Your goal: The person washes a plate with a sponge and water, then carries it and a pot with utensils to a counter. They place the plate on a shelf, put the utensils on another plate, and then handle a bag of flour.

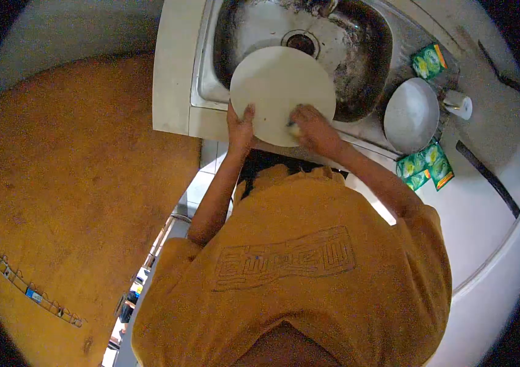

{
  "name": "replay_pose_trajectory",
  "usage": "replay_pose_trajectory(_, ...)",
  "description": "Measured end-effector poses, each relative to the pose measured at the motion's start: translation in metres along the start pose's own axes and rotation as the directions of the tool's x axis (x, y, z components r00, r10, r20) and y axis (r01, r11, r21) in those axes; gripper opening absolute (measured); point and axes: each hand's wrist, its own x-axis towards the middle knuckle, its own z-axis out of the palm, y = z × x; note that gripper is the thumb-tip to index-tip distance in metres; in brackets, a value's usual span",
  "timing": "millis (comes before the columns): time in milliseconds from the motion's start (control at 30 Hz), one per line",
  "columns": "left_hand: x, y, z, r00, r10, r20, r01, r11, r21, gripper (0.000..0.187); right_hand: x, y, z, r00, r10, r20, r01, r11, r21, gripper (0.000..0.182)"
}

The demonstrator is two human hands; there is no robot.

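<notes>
Over the steel sink, left hand clamps the white plate by its rim, tilted for draining; right hand closed on a small sponge, scrubbing its face.

The plate covers part of the sink floor and the near rim below it. The right hand hides most of a small yellowish thing pressed against the plate; what it is cannot be told. The left hand shows only a thumb on the plate face, its fingers behind the rim. The sink's far end is cut off by the top edge. The print on the green sachets is too small to read.
</notes>
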Motion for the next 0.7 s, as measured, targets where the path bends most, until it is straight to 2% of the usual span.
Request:
replay_pose_trajectory(33, 0.002, 0.003, -0.001, 0.999, -0.01, 0.051, 0.008, 0.999, 0.038, 0.056, 0.008, -0.015, -0.001, 0.997, -0.077, 0.01, 0.076, 0.995, 0.066, 0.05)
replay_pose_trajectory(67, 0.003, 0.004, 0.0, 0.998, -0.005, 0.055, 0.003, 0.999, 0.042, 0.056, 0.023, -0.019, 0.002, 0.986, -0.149, -0.073, 0.152, 0.987, 0.043, 0.052)
replay_pose_trajectory(100, 0.004, 0.001, -0.001, 0.997, 0.067, 0.05, -0.07, 0.995, 0.065, 0.049, 0.044, -0.02, 0.006, 0.964, -0.219, -0.153, 0.223, 0.975, 0.014, 0.053)
replay_pose_trajectory(133, 0.004, -0.002, -0.001, 0.989, 0.137, 0.05, -0.141, 0.986, 0.091, 0.043, 0.067, -0.026, 0.007, 0.947, -0.226, -0.227, 0.241, 0.97, 0.041, 0.054)
replay_pose_trajectory(167, 0.003, -0.004, -0.001, 0.988, 0.138, 0.061, -0.144, 0.985, 0.097, 0.043, 0.088, -0.026, 0.005, 0.926, -0.227, -0.303, 0.257, 0.964, 0.065, 0.054)
replay_pose_trajectory(233, 0.002, -0.008, 0.0, 0.999, 0.043, 0.029, -0.04, 0.994, -0.106, 0.044, 0.136, 0.008, 0.026, 0.897, -0.232, -0.377, 0.249, 0.969, -0.005, 0.053)
replay_pose_trajectory(300, 0.001, -0.015, -0.004, 0.999, 0.011, 0.03, -0.008, 0.995, -0.095, 0.044, 0.139, 0.025, 0.034, 0.866, -0.244, -0.437, 0.237, 0.969, -0.071, 0.052)
replay_pose_trajectory(367, 0.0, -0.013, -0.004, 1.0, -0.014, 0.011, 0.015, 0.995, -0.097, 0.045, 0.113, 0.054, 0.016, 0.87, -0.027, -0.492, -0.022, 0.996, -0.092, 0.037)
replay_pose_trajectory(400, -0.003, -0.008, -0.002, 1.0, -0.029, 0.011, 0.031, 0.986, -0.165, 0.045, 0.094, 0.058, 0.005, 0.931, 0.132, -0.34, -0.168, 0.983, -0.076, 0.037)
replay_pose_trajectory(433, -0.005, -0.004, 0.0, 0.999, -0.044, 0.011, 0.046, 0.972, -0.232, 0.046, 0.071, 0.053, -0.004, 0.94, 0.292, -0.177, -0.31, 0.947, -0.087, 0.036)
replay_pose_trajectory(500, -0.001, -0.005, 0.0, 0.999, -0.047, 0.0, 0.046, 0.978, -0.204, 0.046, 0.03, 0.029, -0.002, 0.941, 0.289, -0.178, -0.318, 0.935, -0.16, 0.035)
replay_pose_trajectory(567, 0.003, -0.01, 0.001, 0.999, -0.045, 0.014, 0.047, 0.985, -0.166, 0.046, 0.021, -0.012, 0.0, 0.942, 0.314, -0.12, -0.315, 0.949, 0.014, 0.035)
replay_pose_trajectory(633, 0.004, -0.012, 0.004, 0.997, 0.045, 0.055, -0.039, 0.993, -0.107, 0.046, 0.045, -0.02, 0.017, 0.942, 0.068, -0.329, -0.047, 0.996, 0.072, 0.036)
replay_pose_trajectory(700, 0.006, 0.001, 0.008, 0.992, 0.095, 0.088, -0.091, 0.995, -0.049, 0.045, 0.091, -0.018, 0.009, 0.861, 0.061, -0.505, 0.004, 0.992, 0.128, 0.05)
